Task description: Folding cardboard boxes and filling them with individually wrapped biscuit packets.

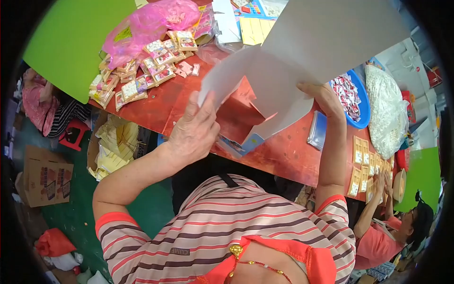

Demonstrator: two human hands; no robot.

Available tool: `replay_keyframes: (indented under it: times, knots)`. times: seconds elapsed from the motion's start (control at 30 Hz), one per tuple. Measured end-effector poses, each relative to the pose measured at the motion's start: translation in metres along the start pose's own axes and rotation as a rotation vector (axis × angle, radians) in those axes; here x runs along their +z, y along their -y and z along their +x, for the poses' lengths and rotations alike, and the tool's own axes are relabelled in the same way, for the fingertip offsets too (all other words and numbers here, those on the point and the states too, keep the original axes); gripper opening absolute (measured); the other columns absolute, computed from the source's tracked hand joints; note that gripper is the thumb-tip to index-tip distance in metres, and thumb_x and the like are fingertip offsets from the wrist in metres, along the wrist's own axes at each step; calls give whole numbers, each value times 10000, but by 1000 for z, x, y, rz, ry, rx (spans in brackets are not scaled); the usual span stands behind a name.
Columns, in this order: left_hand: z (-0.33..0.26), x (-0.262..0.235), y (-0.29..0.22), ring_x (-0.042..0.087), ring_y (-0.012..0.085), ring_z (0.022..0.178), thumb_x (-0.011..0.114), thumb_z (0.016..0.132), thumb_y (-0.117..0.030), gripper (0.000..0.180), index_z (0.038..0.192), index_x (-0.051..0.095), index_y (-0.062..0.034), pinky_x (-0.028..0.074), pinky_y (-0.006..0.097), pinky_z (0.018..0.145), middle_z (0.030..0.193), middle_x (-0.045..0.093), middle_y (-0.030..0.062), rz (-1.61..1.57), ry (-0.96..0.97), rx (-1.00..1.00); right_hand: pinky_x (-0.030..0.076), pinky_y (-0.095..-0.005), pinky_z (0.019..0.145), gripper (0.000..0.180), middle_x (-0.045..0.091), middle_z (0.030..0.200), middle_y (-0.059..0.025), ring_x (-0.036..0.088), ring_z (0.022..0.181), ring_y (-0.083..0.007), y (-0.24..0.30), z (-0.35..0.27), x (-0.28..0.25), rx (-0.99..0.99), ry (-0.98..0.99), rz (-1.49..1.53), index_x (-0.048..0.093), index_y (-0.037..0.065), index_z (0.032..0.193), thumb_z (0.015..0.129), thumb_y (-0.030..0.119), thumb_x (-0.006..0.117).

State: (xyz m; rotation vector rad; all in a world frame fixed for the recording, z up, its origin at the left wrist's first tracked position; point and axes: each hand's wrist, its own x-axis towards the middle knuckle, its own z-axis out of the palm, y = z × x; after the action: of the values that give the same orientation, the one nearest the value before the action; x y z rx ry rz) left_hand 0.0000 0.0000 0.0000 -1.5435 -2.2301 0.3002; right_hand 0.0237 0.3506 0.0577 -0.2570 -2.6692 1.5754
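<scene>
In front of my chest an unfolded cardboard box [274, 85] stands on the table, plain grey-white inside, with blue print showing on its lower edge. A large flat panel of it rises to the upper right, and red table surface shows through its opening. My left hand [196, 130] grips the curved left wall at its edge, fingers bent against the board. At the right side my right hand [324, 97] holds the board, its thumb side showing; the other fingers are partly hidden.
Several small packaged sets [146, 71] lie at the left of the red table [283, 161] beside a pink plastic bag [146, 23]. Rightward are a blue basin [362, 102] of small packets, a bag of white pieces [385, 109], a blue stack [317, 130], several yellow trays [359, 165] and a co-worker [392, 232].
</scene>
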Motion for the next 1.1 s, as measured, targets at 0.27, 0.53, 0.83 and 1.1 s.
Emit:
replay_keyframes:
  times: [0.27,0.53,0.83,1.1]
  knots:
    - [15,16,-5,368,316,1337,702,732,-189,151,708,605,-76,159,734,1046,1039,620,149,-332,-243,-224,456,-345,932,523,616,1140,-120,580,1070,-235,-22,25,1,-40,-74,145,545,-43,1256,798,168,687]
    - [46,15,22,497,243,1135,684,720,-153,109,701,608,-76,186,687,1083,746,566,46,-280,-243,-44,454,-363,919,607,544,1231,-148,554,1105,-247,-8,26,4,-13,-151,272,477,-32,1307,809,257,669]
    - [8,8,-6,503,231,1260,592,827,-144,162,975,643,-102,206,631,1120,1169,624,92,-307,-455,68,491,-351,868,565,614,1126,-113,610,1011,-232,-54,24,-20,-61,-133,167,489,-32,1300,828,232,652]
    - [-16,26,13,383,357,1359,559,792,-97,548,1330,476,-32,284,466,1124,1427,421,214,-859,-454,-339,497,-331,880,377,616,1142,-142,610,1029,-203,-59,-46,17,-367,-293,-11,572,-6,1216,870,135,623]
